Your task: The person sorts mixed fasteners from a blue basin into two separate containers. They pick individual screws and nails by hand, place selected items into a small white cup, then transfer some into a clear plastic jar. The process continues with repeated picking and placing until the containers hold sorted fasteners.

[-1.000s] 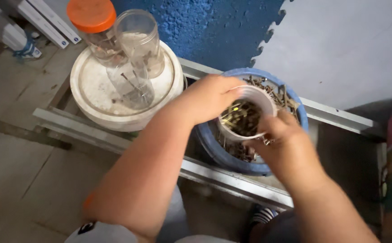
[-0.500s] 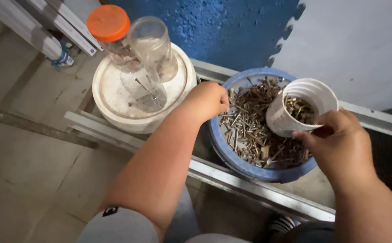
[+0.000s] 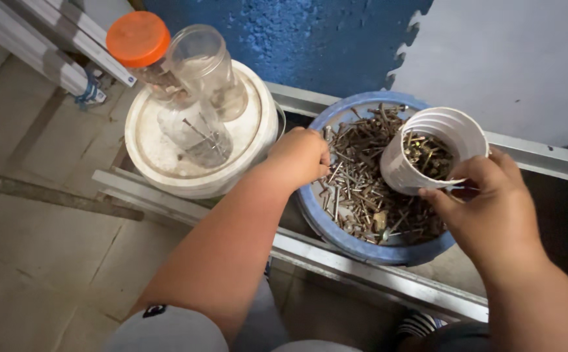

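A blue bowl (image 3: pixel 336 228) full of rusty nails (image 3: pixel 362 189) rests on a metal frame. My right hand (image 3: pixel 486 202) holds a white ribbed cup (image 3: pixel 421 163) tilted over the bowl, with nails and screws inside it. My left hand (image 3: pixel 300 156) is closed at the bowl's left rim, its fingertips down among the nails; whether it pinches any is hidden.
A white bucket lid (image 3: pixel 193 173) to the left carries an orange-capped jar (image 3: pixel 144 55) and two clear open jars (image 3: pixel 202 65). Grey metal rails (image 3: pixel 355 267) run under the bowl. A blue wall (image 3: pixel 297 39) and tiled floor (image 3: pixel 43 241) surround them.
My right hand has pulled the cup to the right, off the bowl's centre. My left hand let go of the cup and dropped to the bowl's left rim.
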